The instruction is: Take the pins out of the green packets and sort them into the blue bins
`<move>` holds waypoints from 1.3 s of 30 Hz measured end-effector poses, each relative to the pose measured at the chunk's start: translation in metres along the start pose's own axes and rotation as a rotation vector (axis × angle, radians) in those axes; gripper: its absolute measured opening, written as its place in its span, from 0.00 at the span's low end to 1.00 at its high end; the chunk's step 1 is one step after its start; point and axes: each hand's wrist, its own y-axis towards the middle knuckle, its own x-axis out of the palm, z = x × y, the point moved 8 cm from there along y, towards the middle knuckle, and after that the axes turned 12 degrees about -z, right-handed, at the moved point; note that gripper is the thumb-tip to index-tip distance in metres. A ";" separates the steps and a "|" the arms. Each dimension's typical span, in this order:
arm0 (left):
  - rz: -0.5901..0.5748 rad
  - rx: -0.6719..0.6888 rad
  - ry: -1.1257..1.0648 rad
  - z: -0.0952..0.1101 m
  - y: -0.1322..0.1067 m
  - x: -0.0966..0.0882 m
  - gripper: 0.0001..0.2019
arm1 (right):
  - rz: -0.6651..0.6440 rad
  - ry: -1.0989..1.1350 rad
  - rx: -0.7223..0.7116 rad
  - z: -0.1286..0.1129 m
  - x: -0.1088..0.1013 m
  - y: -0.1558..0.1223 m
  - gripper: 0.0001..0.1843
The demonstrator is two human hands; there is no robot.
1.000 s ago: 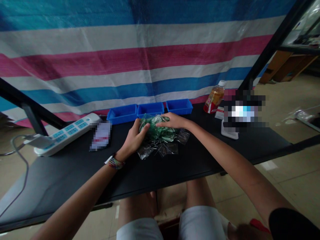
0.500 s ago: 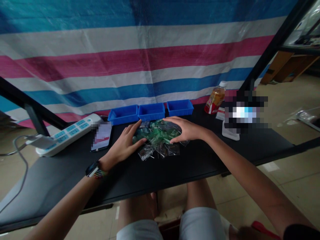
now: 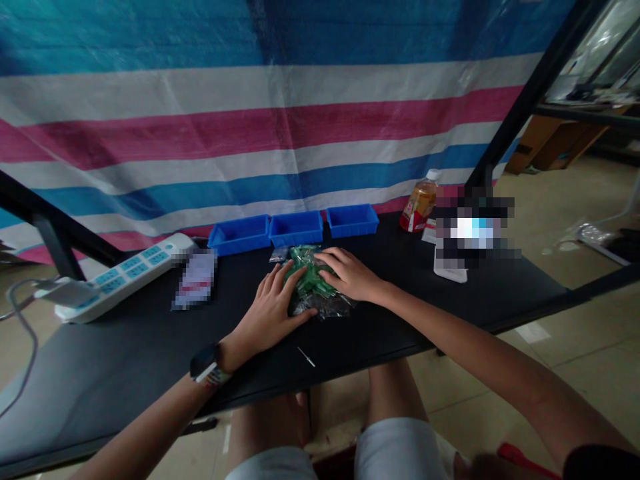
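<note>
A heap of small clear plastic bags with green parts [image 3: 310,283] lies on the black table [image 3: 125,360], just in front of the blue bins. My left hand [image 3: 273,313] lies flat on the heap's left side, fingers stretched out. My right hand [image 3: 350,273] rests on top of the heap from the right, fingers spread and slightly curved. Both hands press the bags together between them. A thin loose pin-like piece [image 3: 306,357] lies on the table near the front edge, below my left hand.
Three blue bins [image 3: 295,228] stand in a row behind the heap. A white power strip [image 3: 120,273] lies at the left, a blurred card [image 3: 195,280] beside it. A drink bottle [image 3: 420,203] and a white stand [image 3: 450,270] are at the right. A striped tarp hangs behind.
Both hands let go of the lifted bundle, spread out over the bags, then drew closer together, pushing the scattered bags into a tighter heap. A thin piece now lies loose near the front edge.
</note>
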 end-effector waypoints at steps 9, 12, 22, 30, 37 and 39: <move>0.011 0.057 -0.115 0.001 -0.013 -0.032 0.32 | 0.158 -0.016 0.005 -0.013 -0.023 -0.020 0.25; -0.006 0.074 -0.122 -0.004 -0.018 -0.042 0.30 | 0.228 -0.070 -0.109 -0.068 -0.032 -0.041 0.18; -0.118 0.127 -0.091 -0.022 0.032 -0.023 0.32 | -0.066 -0.277 -0.225 -0.172 0.042 -0.030 0.08; -0.133 0.200 -0.070 -0.007 0.044 -0.021 0.29 | -0.167 -0.300 -0.237 -0.162 0.053 0.000 0.07; -0.061 0.218 -0.117 -0.012 0.034 -0.011 0.26 | -0.065 0.431 -0.184 -0.125 -0.001 0.016 0.05; -0.060 0.186 -0.178 -0.017 0.034 -0.010 0.25 | -0.048 0.723 -0.143 -0.090 -0.015 0.028 0.05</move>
